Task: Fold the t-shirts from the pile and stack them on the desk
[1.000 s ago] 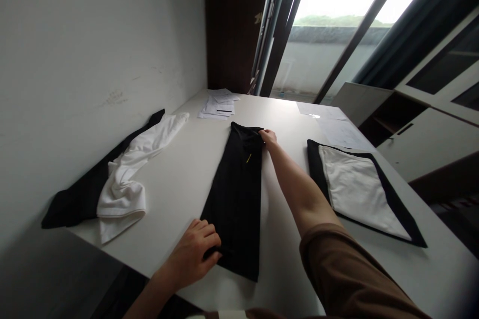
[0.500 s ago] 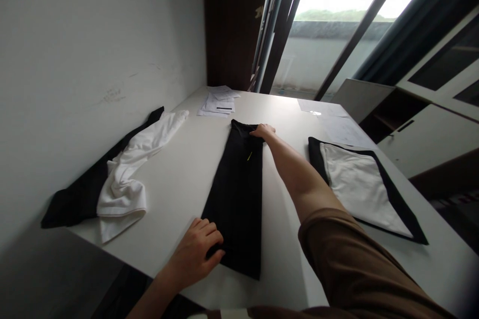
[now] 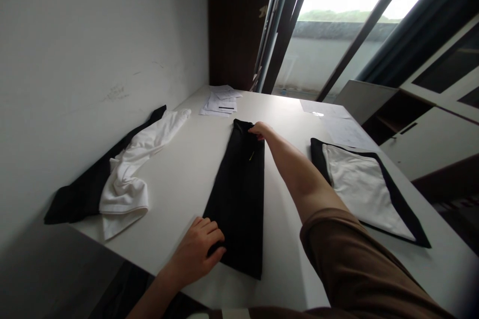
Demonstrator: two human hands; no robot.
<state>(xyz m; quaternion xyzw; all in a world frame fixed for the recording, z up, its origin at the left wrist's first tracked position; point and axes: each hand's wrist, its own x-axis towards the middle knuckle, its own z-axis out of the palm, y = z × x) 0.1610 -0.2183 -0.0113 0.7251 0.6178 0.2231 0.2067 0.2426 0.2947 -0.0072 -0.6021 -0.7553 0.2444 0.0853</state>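
Observation:
A pair of black pants, folded into a long strip with a small yellow-green mark near its far end, lies in front of me on the white table. My left hand is at the near left corner of the pants, its fingers curled over the cloth and the thumb below them. With the arm stretched out, my right hand grips the far right corner, its fingertips pinched on the fabric. Part of the far edge is bunched beside those fingers.
At the left by the wall, a rumpled white garment lies over a black one. On the right sits a folded white garment atop black cloth. Papers rest at the back, and more sheets lie back right.
My right hand has drawn slightly left at the far end, and the corner of the pants there has folded inward. The left hand stays in place. The view has shifted a little.

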